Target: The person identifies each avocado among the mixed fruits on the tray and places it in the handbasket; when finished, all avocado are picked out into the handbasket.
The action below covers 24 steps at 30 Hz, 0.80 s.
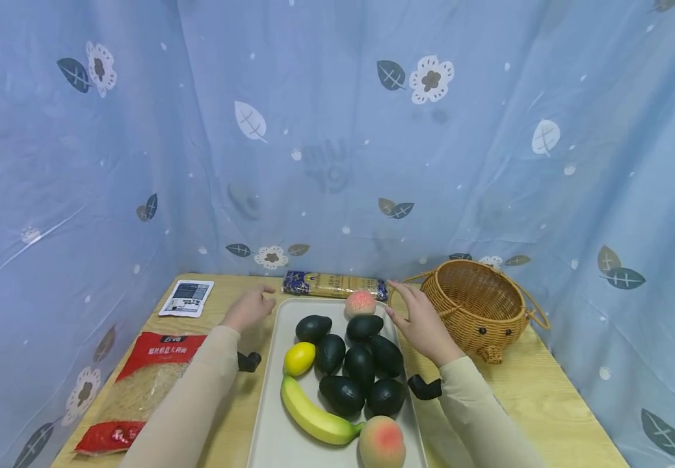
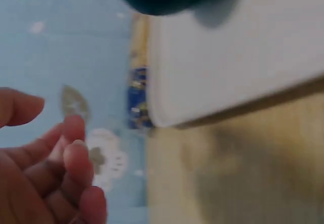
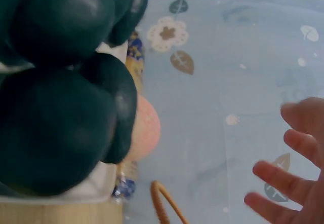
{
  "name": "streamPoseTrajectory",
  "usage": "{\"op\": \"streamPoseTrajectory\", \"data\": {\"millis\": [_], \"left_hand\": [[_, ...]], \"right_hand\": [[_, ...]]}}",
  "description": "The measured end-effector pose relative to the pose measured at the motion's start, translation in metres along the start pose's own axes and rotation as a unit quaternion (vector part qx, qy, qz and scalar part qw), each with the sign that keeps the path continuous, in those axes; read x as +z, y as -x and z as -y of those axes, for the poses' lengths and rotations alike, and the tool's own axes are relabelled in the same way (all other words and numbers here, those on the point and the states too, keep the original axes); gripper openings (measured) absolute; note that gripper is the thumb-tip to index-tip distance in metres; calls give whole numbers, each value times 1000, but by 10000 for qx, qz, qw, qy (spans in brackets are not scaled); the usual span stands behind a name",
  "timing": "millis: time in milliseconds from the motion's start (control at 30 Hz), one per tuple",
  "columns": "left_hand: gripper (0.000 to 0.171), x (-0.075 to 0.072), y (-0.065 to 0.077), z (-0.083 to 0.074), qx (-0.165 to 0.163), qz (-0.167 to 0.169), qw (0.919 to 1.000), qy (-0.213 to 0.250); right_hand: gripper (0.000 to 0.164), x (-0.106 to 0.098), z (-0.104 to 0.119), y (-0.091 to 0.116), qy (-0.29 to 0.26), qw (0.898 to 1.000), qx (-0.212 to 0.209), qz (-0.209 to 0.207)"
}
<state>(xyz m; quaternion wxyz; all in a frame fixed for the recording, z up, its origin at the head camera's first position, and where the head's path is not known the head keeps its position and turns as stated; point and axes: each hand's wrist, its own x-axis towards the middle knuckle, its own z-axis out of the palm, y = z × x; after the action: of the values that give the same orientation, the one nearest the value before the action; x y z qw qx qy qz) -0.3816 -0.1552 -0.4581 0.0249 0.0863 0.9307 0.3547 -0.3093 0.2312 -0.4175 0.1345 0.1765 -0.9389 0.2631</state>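
A light tray (image 1: pixel 267 416) bears several dark green avocados (image 1: pixel 342 395), a lemon (image 1: pixel 299 359), a banana (image 1: pixel 320 416) and two peaches, the nearer peach (image 1: pixel 382 443) at the front right and the farther peach (image 1: pixel 361 304) at the back. Just off the tray's back left corner, my left hand (image 1: pixel 250 308) holds nothing; its fingers are loosely bent in the left wrist view. My right hand (image 1: pixel 422 324) hovers beside the back right edge, fingers spread and unfilled, near the far peach and the wicker basket's handle.
A wicker basket (image 1: pixel 478 305) with an animal face stands to the right. Behind the tray lies a pack of spaghetti (image 1: pixel 337 285). On the left are a red bag of pasta (image 1: pixel 144 390) and a white pouch (image 1: pixel 187 298). Blue curtains (image 1: pixel 337 130) hang around the wooden table (image 1: pixel 525 403).
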Motion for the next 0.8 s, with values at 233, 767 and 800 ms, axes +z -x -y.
{"op": "streamPoseTrajectory", "data": {"millis": [233, 767, 800], "left_hand": [[77, 31, -12, 23, -30, 923, 9936, -657], [66, 44, -29, 34, -232, 1717, 9828, -642], [66, 43, -31, 33, -212, 1720, 9829, -624]], "right_hand": [[25, 16, -3, 17, -473, 9988, 60, -128], [29, 65, -23, 45, -818, 9882, -492, 1201], [31, 66, -25, 45, -887, 9875, -441, 1225]]}}
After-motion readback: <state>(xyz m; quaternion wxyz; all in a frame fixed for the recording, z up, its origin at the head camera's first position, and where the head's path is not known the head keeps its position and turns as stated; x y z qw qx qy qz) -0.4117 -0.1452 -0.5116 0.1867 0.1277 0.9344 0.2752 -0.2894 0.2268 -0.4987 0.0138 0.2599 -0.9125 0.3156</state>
